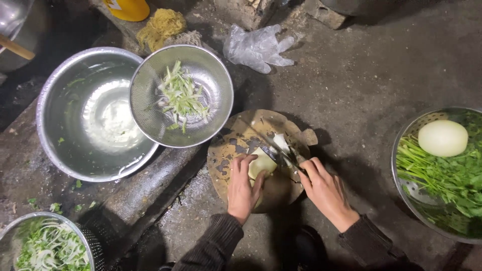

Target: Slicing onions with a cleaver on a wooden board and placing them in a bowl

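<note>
left hand point(244, 186): fingers curled, pinning the onion point(262, 163) down on the board point(236, 145)
right hand point(324, 188): closed round the knife point(281, 153), blade on the onion
nearby: colander point(211, 65) of green strips, far left of board

One head-worn view looks steeply down from close above at a round cutting board point(261, 160) low in the frame's centre, bowls ringing the edges.

dim scene, edges falling to near black at upper left and lower right. overhead light glares off the large steel bowl point(95, 115) left of centre. soft shadows fall below the round cutting board point(241, 135). the knife blade is slightly blurred.
</note>
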